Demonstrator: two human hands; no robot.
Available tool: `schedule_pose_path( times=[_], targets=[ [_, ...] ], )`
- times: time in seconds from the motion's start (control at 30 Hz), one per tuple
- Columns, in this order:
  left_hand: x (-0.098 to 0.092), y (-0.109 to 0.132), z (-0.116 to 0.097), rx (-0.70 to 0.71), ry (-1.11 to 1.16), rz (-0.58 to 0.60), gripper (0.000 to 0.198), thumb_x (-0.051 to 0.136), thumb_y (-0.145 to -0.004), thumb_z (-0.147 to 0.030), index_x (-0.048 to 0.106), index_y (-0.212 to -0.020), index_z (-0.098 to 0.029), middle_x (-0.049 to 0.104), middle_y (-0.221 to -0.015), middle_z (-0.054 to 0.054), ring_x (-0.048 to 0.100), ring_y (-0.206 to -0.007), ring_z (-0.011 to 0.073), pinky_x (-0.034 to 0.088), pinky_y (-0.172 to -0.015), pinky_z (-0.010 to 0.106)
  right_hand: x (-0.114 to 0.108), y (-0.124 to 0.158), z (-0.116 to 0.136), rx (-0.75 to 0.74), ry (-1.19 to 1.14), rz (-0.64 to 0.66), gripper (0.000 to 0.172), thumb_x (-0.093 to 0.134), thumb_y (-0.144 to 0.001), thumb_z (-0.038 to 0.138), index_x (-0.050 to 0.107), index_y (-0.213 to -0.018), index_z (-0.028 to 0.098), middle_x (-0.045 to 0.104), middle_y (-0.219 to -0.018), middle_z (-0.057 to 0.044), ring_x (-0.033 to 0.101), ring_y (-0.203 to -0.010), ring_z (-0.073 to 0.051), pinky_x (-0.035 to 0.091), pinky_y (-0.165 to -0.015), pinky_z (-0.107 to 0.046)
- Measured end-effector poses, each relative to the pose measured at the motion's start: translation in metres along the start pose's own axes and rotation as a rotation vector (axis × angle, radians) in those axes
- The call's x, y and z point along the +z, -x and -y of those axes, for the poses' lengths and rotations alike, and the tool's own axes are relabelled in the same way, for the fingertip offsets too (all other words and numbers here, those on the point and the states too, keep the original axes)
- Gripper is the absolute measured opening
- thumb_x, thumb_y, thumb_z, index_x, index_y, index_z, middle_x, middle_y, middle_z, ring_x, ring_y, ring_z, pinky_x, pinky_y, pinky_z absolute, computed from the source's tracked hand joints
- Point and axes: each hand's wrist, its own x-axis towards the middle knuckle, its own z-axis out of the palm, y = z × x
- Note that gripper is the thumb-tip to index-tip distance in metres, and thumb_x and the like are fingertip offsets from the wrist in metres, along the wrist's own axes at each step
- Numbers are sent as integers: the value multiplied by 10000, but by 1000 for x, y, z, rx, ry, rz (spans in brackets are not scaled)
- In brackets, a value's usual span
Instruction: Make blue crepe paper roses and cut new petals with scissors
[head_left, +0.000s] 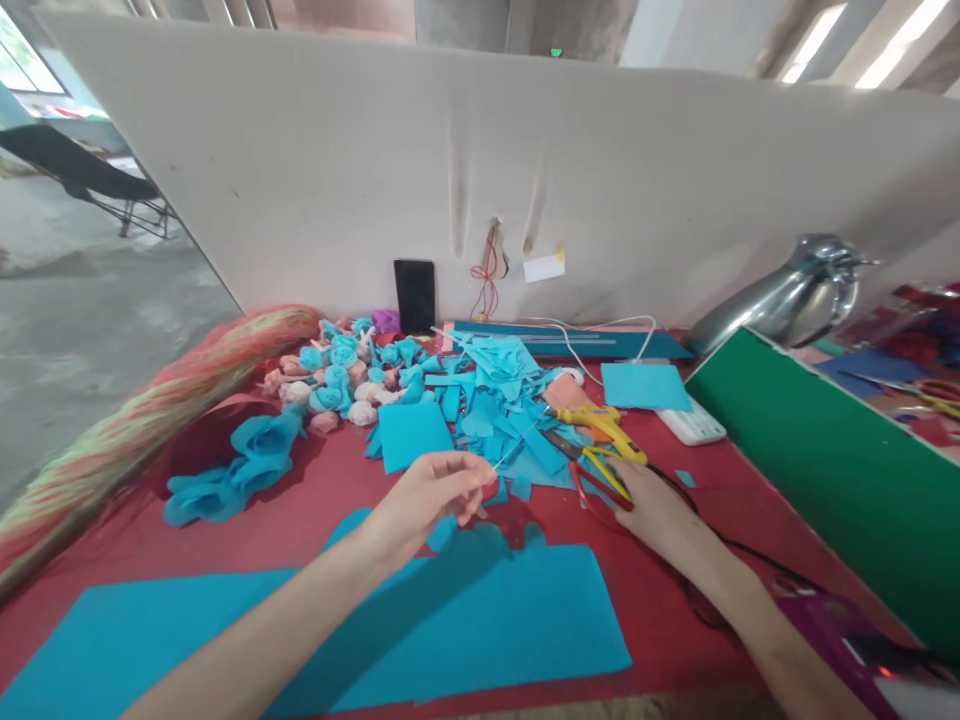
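My left hand is closed in a pinch above the front blue sheet, near some small blue pieces. A thin pale strand runs from its fingertips toward the nozzle of a yellow glue gun. My right hand reaches to the handles of scissors with red and yellow grips, just below the glue gun. Its fingertips are partly hidden, so its hold is unclear. Blue paper scraps are heaped behind both hands.
Blue and pink paper flowers and a fringed bundle lie left. A phone leans on the white panel. A green board, metal jug and purple object are at the right. A black cable crosses the red table.
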Motion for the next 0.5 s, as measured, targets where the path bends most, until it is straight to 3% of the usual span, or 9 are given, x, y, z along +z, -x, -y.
schedule_pose_path(
  times=[0.17, 0.3, 0.4, 0.5],
  targets=[
    [-1, 0, -2, 7, 23, -11, 187, 654, -703, -286, 598, -610, -133, 467, -460, -41, 371, -406, 34, 285, -411, 167, 0, -3, 13, 45, -57, 53, 340, 538, -845, 245, 470, -1168, 163, 464, -1214, -93, 478, -1070, -249, 415, -875, -475],
    [-5, -1, -3, 15, 27, -22, 174, 647, -705, -286, 605, -639, -130, 459, -433, -44, 372, -377, 34, 271, -399, 172, -20, -4, 11, 114, -256, 151, 289, 563, -818, 243, 510, -1095, 179, 518, -1109, -70, 505, -996, -216, 415, -853, -428],
    [-11, -1, -5, 27, 34, -43, 160, 629, -720, -287, 612, -684, -132, 425, -397, -57, 365, -353, 33, 255, -385, 168, -43, 3, 10, 136, -532, 302, 282, 590, -761, 273, 521, -1010, 162, 554, -913, -45, 541, -767, -158, 454, -677, -322],
    [-17, -2, -9, 59, 55, -73, 134, 623, -725, -268, 616, -702, -136, 493, -509, -46, 368, -361, 11, 257, -377, 158, -59, 16, 15, 144, -856, 489, 284, 586, -669, 367, 519, -871, 179, 472, -674, 11, 401, -485, -79, 337, -447, -221]
  ],
)
